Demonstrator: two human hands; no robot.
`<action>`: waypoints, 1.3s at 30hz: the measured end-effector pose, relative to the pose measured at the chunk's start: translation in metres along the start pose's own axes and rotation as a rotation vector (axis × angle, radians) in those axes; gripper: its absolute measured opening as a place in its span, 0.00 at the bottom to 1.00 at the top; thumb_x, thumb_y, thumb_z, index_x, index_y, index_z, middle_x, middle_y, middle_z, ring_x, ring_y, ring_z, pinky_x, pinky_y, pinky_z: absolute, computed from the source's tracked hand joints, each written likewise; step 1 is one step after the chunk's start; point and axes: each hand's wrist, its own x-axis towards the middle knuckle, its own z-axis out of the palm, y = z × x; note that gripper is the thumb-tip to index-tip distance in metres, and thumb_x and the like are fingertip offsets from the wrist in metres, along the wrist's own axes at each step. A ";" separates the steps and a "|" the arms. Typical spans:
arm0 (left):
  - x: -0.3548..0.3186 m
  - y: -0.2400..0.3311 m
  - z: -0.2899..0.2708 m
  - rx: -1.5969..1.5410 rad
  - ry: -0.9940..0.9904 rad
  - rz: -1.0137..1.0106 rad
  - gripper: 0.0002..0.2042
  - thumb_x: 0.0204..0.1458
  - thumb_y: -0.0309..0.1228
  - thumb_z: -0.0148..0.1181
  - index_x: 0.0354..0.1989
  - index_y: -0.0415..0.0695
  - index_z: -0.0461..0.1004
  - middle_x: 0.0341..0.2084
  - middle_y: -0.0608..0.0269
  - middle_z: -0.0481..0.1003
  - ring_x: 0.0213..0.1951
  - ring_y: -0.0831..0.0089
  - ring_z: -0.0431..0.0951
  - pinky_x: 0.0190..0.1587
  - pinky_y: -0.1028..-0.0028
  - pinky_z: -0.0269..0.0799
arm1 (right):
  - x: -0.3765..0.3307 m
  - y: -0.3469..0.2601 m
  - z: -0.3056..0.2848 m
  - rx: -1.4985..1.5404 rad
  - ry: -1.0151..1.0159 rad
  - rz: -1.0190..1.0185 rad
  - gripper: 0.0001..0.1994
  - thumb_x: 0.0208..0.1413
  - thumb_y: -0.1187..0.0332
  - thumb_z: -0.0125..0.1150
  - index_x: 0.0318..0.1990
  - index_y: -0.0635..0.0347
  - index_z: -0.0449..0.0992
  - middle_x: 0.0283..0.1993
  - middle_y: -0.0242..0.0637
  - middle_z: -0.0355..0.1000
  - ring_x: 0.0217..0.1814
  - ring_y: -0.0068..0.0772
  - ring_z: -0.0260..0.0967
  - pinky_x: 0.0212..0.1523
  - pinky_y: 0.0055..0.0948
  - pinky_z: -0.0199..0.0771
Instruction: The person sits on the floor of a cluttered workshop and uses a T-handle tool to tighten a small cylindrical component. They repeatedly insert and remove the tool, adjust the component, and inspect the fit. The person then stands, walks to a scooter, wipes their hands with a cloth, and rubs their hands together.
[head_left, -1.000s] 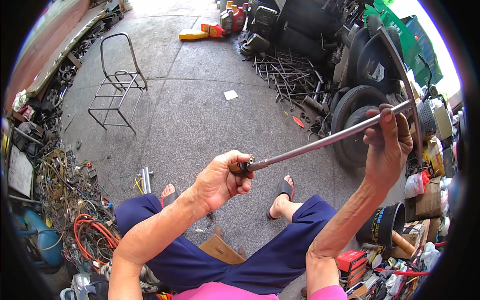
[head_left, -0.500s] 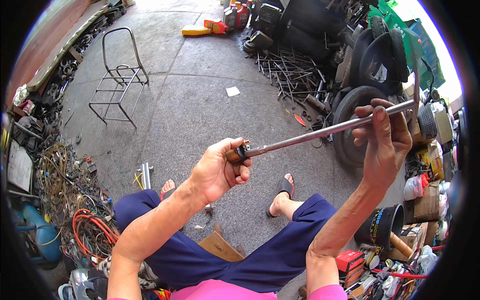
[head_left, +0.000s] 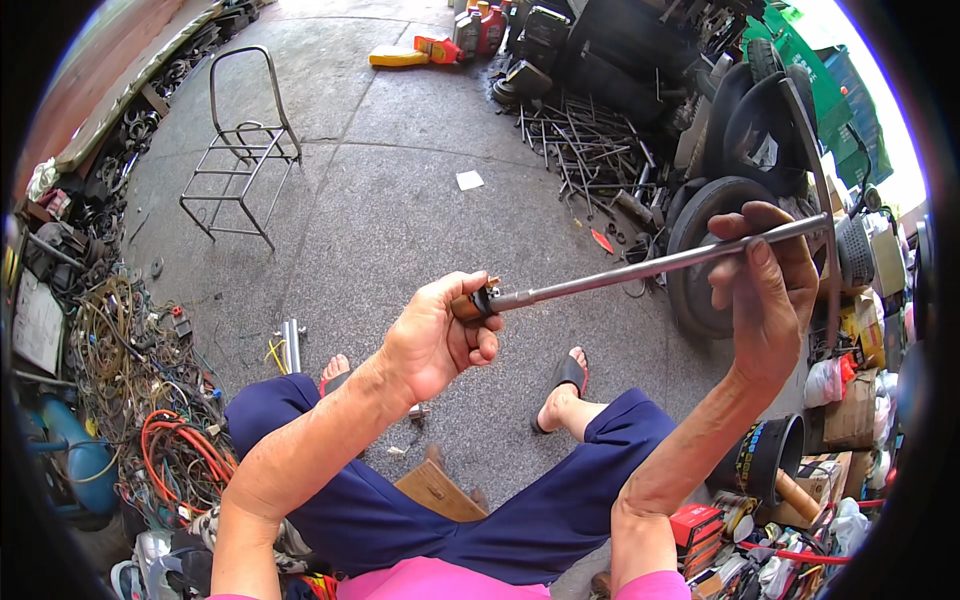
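Note:
I hold a long grey metal rod (head_left: pixel 640 270) in front of me with both hands, slanting up to the right. My left hand (head_left: pixel 435 335) grips its near end, where a brown and black fitting (head_left: pixel 475 303) sits on the rod. My right hand (head_left: pixel 765 295) is closed around the far end, thumb along the rod. My knees in dark blue trousers and my feet in sandals show below the rod.
A metal tube frame (head_left: pixel 240 150) stands on the concrete floor at the upper left. Tangled cables and an orange hose (head_left: pixel 170 450) lie at the left. Tyres (head_left: pixel 700 250), metal rods and scrap pile up at the upper right. Boxes and tools crowd the lower right.
The rod has been drawn closer and lower in front of me. My left hand slid to the fitting at the near end, and my right hand has lowered a little.

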 end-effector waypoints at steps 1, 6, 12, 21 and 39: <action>0.000 0.000 0.001 0.006 -0.003 -0.004 0.12 0.58 0.38 0.50 0.32 0.43 0.73 0.23 0.56 0.76 0.18 0.66 0.76 0.24 0.71 0.69 | -0.001 0.000 0.000 -0.040 0.049 -0.015 0.14 0.59 0.69 0.56 0.48 0.71 0.70 0.38 0.54 0.76 0.28 0.30 0.78 0.21 0.18 0.73; 0.001 -0.001 0.006 0.027 -0.010 -0.035 0.12 0.57 0.38 0.50 0.32 0.43 0.73 0.23 0.57 0.76 0.17 0.67 0.75 0.23 0.72 0.69 | 0.000 -0.003 0.018 -0.192 0.312 -0.088 0.12 0.53 0.68 0.65 0.39 0.68 0.75 0.29 0.46 0.77 0.19 0.26 0.75 0.16 0.14 0.68; -0.001 -0.002 0.007 0.039 0.005 -0.020 0.12 0.57 0.38 0.50 0.31 0.43 0.73 0.22 0.58 0.76 0.16 0.68 0.75 0.22 0.73 0.68 | 0.001 0.006 0.007 -0.165 0.325 -0.055 0.11 0.53 0.65 0.65 0.38 0.63 0.75 0.29 0.44 0.77 0.13 0.17 0.66 0.13 0.11 0.60; -0.002 0.002 0.004 0.039 0.019 -0.005 0.12 0.57 0.38 0.50 0.30 0.43 0.74 0.22 0.58 0.77 0.16 0.68 0.74 0.22 0.73 0.67 | -0.001 -0.004 0.007 -0.107 0.123 -0.010 0.15 0.59 0.67 0.57 0.46 0.72 0.71 0.36 0.53 0.76 0.26 0.29 0.77 0.19 0.16 0.71; -0.004 0.003 0.008 0.051 0.031 -0.017 0.12 0.57 0.38 0.50 0.30 0.44 0.74 0.22 0.58 0.76 0.16 0.68 0.74 0.22 0.73 0.67 | -0.002 -0.002 0.002 -0.175 0.199 0.000 0.15 0.56 0.64 0.61 0.43 0.69 0.73 0.34 0.52 0.77 0.18 0.25 0.74 0.15 0.14 0.65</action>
